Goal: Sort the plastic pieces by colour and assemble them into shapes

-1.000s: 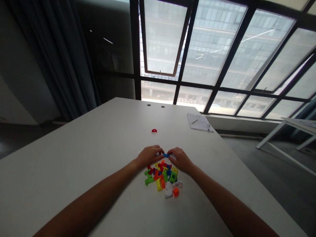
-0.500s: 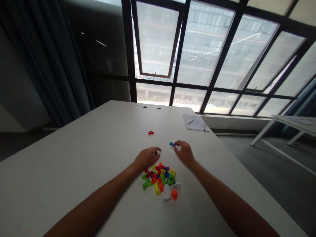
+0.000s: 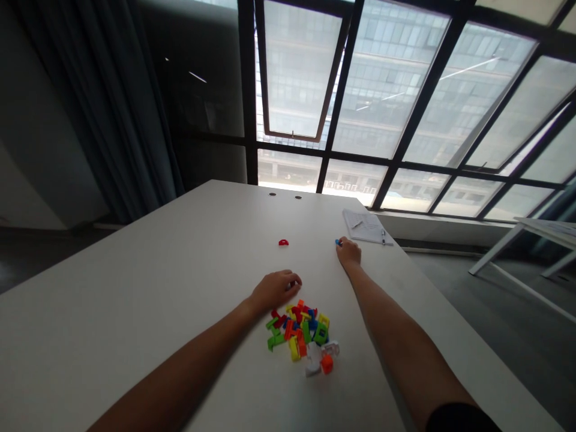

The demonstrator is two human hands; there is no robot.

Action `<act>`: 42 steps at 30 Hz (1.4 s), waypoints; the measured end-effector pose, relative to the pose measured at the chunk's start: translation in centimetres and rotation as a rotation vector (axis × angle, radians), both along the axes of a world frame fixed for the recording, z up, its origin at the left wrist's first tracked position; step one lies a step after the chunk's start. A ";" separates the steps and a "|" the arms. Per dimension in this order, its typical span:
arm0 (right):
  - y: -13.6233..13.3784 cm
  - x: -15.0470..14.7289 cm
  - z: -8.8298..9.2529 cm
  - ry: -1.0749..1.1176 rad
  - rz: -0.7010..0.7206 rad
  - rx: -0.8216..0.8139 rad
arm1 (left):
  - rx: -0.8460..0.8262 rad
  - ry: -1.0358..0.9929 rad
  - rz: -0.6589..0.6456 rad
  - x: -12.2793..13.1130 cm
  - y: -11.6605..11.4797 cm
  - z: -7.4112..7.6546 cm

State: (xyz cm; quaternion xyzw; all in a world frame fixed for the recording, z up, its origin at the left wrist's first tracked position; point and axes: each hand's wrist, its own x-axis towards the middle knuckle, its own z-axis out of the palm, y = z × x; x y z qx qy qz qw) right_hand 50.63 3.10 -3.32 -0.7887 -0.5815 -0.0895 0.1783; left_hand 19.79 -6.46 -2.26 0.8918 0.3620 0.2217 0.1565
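Note:
A heap of small plastic pieces (image 3: 302,333) in green, red, yellow, orange, blue and white lies on the white table (image 3: 135,288). My left hand (image 3: 275,288) rests curled at the heap's far edge, fingers closed; what they hold, if anything, is hidden. My right hand (image 3: 348,252) is stretched far forward, pinching a small blue piece (image 3: 338,242) at its fingertips on the tabletop. A single red piece (image 3: 283,242) lies alone further left of that hand.
A sheet of paper with a pen (image 3: 366,225) lies near the table's far right edge. Two dark round holes (image 3: 284,195) sit at the far edge. Large windows (image 3: 382,102) stand behind. Another white table (image 3: 540,234) is off right.
My right hand has carried the blue piece away from the heap, forward and to the right across the table. My left hand has stayed by the heap.

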 end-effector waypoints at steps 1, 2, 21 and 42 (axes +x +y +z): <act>0.1 0.0 -0.1 -0.003 -0.003 -0.004 | -0.001 0.000 -0.005 0.0 0.1 -0.1; 0.0 -0.1 -0.1 -0.007 -0.003 -0.007 | -0.004 -0.001 -0.007 -0.1 0.3 -0.1; -14.4 -5.2 -1.2 0.146 0.853 0.111 | -0.076 -0.073 -0.065 -1.3 -1.3 0.1; -14.6 -5.5 0.1 0.415 1.016 0.004 | -0.223 -0.127 -0.142 -1.1 -0.9 0.3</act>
